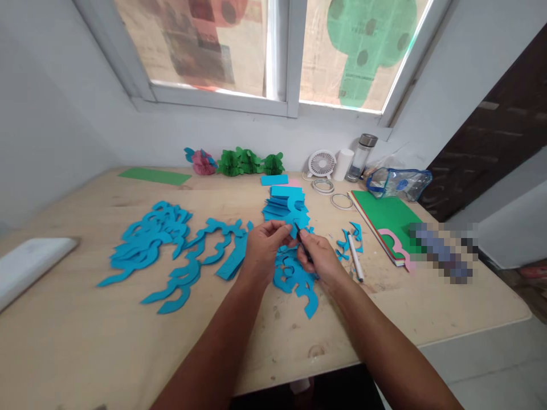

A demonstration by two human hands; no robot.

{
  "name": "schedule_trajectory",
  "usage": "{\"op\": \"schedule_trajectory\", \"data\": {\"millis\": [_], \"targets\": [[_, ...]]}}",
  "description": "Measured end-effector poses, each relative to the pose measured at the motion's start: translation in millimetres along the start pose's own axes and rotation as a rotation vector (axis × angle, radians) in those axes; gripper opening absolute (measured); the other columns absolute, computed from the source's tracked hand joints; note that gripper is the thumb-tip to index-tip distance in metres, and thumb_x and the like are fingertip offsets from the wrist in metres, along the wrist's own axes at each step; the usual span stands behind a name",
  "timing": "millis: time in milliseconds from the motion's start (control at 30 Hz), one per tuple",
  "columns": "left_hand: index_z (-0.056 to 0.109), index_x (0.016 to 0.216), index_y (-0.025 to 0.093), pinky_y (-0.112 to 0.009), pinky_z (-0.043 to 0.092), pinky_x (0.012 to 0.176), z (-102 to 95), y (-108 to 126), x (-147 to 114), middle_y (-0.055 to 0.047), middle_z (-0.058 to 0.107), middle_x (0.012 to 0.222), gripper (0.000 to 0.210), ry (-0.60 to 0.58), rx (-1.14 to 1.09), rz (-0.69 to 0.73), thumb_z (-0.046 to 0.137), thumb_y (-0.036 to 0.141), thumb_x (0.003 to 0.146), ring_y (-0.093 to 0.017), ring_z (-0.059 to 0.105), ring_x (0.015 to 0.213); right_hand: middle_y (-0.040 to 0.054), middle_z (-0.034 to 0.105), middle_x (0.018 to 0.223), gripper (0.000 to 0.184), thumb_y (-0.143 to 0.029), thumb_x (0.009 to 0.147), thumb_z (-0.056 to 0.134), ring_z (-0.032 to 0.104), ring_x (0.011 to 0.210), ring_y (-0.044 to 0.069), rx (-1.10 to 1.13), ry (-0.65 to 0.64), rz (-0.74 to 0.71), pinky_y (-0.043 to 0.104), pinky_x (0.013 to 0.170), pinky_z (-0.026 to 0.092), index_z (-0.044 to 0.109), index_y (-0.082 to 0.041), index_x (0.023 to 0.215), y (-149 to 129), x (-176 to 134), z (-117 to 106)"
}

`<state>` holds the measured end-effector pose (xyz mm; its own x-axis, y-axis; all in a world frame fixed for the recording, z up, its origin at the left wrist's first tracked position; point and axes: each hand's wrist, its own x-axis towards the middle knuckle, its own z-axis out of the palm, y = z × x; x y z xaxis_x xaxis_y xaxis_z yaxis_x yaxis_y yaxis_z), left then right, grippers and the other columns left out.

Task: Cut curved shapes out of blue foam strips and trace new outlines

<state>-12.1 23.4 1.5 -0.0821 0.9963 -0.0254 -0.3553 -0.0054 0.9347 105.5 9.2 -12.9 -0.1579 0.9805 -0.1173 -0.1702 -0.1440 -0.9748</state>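
Note:
Between the fingers of my left hand (265, 247) is a piece of blue paper (294, 219), its curved part standing up above the fingertips. My right hand (319, 256) is closed around the dark handles of a pair of scissors (304, 249), whose blades meet the paper. Below both hands lies a heap of curved blue offcuts (294, 273). Just beyond them sits a stack of blue paper strips (284, 199). To the left are a pile of wavy blue cut-outs (149, 233), more wavy pieces (188, 273) and some flat blue strips (234, 259).
A white marker (355, 258) and blue scraps lie to the right, near green paper sheets (384, 213) with a pink cut-out (395, 245). Tape rolls (323, 186), a small fan (322, 164), a bottle (361, 158), a clear pouch (404, 183) and green paper shapes (245, 162) stand along the back.

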Motion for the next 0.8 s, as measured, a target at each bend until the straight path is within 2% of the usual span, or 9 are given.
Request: {"op": "schedule_trajectory", "data": {"millis": [800], "targets": [[0.062, 0.060, 0.014, -0.025, 0.046, 0.057, -1.2, 1.2, 0.3, 0.003, 0.056, 0.053, 0.019, 0.009, -0.005, -0.036, 0.074, 0.027, 0.057, -0.011, 0.054, 0.051, -0.0079, 0.041, 0.041, 0.050, -0.067, 0.075, 0.054, 0.025, 0.031, 0.004, -0.029, 0.006, 0.009, 0.022, 0.033, 0.013, 0.052, -0.018, 0.066, 2.9, 0.9, 0.0]]}}
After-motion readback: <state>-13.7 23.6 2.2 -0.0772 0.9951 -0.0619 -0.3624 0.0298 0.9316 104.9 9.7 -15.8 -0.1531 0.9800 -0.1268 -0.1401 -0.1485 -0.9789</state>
